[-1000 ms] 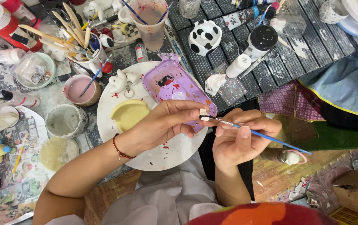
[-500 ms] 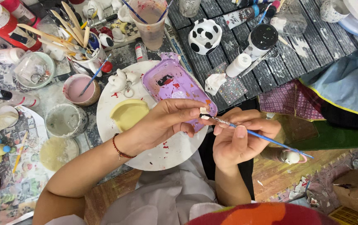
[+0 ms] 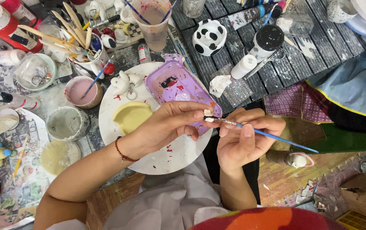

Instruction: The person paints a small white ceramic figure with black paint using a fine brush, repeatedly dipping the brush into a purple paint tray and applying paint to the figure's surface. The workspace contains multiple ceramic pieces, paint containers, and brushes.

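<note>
Over the near edge of the round white plate (image 3: 106, 108), both hands meet. Left hand (image 3: 166, 125) pinches a tiny white piece (image 3: 207, 113) between thumb and fingertips, closed tight on it. Right hand (image 3: 244, 136) grips a thin blue-handled paintbrush (image 3: 272, 136), fingers wrapped shut around the shaft, its dark tip touching that white piece. Just beyond the hands, on the plate, lies a purple tray (image 3: 178, 83) smeared with red and white paint, with a yellow dish (image 3: 132, 116) to its left. Farther off on the dark slatted table (image 3: 319, 55) sits a black-and-white spotted figurine (image 3: 209, 37), and a cup of murky water (image 3: 152, 23) stands left of it.
</note>
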